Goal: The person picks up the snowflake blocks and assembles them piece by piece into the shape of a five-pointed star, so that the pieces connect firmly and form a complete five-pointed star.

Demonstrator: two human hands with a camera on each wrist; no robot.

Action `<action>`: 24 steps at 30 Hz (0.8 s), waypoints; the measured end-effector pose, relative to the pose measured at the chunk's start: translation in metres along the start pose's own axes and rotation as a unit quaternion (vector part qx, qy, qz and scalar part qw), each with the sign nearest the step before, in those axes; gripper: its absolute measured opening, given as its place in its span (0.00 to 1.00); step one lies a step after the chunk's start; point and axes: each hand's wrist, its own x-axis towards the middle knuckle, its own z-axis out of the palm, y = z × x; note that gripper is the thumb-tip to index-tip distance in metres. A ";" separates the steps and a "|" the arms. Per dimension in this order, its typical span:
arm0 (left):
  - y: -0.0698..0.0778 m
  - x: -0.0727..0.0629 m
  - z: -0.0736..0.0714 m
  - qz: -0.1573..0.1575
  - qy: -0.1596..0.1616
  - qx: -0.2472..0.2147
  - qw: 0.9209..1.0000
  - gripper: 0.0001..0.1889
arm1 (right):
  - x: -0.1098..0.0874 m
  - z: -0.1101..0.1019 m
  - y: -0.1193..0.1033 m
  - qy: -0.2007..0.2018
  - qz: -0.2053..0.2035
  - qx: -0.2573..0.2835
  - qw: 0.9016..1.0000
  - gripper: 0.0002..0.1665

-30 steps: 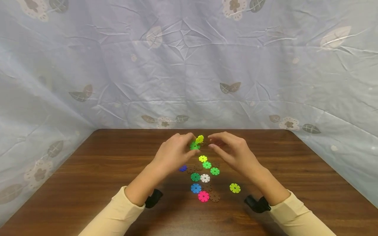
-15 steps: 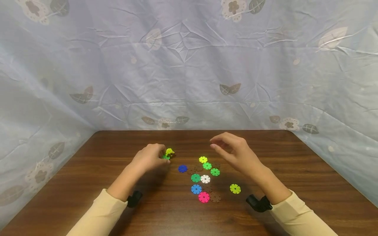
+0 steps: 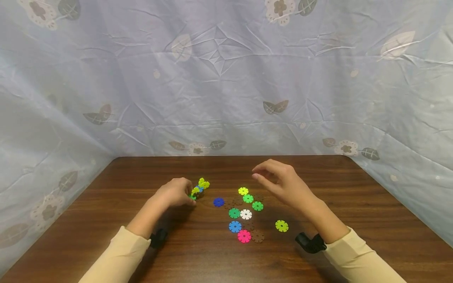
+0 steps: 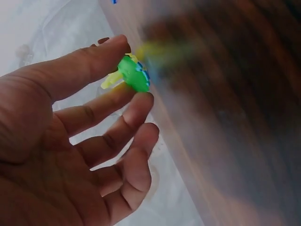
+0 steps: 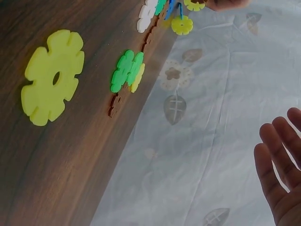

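- Where the table [image 3: 88, 224] stretches from near to far, its top is dark brown wood with streaked grain; its far corners are rounded; a shine lies along its near part.
- Pale grey-lilac cloth [image 3: 219, 86] hangs behind the far edge and down the left and right sides; it is creased, with printed leaves and flowers.
- At the table's left, the left hand [image 3: 172, 192] pinches a green disc [image 4: 134, 75] between thumb and forefinger; this is the near end of a joined set [image 3: 205, 184], whose blue and yellow discs reach far and right; whether the set touches the wood, I cannot tell.
- Right of centre, the right hand [image 3: 277, 179] hangs with thumb and fingers gently curved, their tips parted.
- Between the hands and nearer, loose discs lie flat: dark blue [image 3: 216, 203] leftmost, pink [image 3: 241, 239] near, beside brown [image 3: 261, 238]; a yellow-green one [image 3: 278, 228] sits apart, right.
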 end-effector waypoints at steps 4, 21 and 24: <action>-0.004 0.000 -0.001 -0.028 0.001 0.017 0.999 0.18 | 0.000 0.000 0.000 -0.006 -0.002 0.005 1.000 0.06; -0.018 0.000 0.002 -0.077 0.015 0.038 0.996 0.16 | -0.005 0.002 0.006 -0.016 -0.012 0.006 1.000 0.05; -0.018 0.000 0.003 -0.077 0.015 0.039 0.996 0.16 | -0.006 0.002 0.006 -0.022 -0.005 0.007 1.000 0.05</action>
